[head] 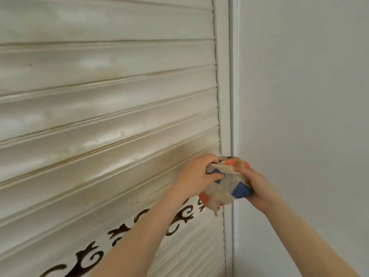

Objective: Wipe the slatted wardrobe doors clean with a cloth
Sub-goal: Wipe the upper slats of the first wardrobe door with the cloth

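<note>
Slats of the cream-white slatted wardrobe door (99, 100) fill the left side. They run level and glossy, and several carry a pale, patchy sheen that looks like damp from wiping, though that is not certain. Brownish lines sit in the grooves between the slats, strongest in the middle rows, so by my reading the dirt in the recesses is not yet out and the task is only partway done. Lower down, a band of dark brown scrollwork ornament (119, 232) crosses the door with finer slats beneath it; whether those have been cleaned cannot be told. Further right, the left hand (196, 174) curls its fingers into the top of a bunched beige terry cloth with orange and blue patches (229, 182). The cloth is held just in front of the door's right edge, and whether it touches the slats is unclear. The right hand (261, 189) grips the cloth from the other side, so both hands are clamped on it, probably to refold it for a fresh face. Behind them stands the white upright door frame (224, 76), then the plain pale grey wall (299, 96).
</note>
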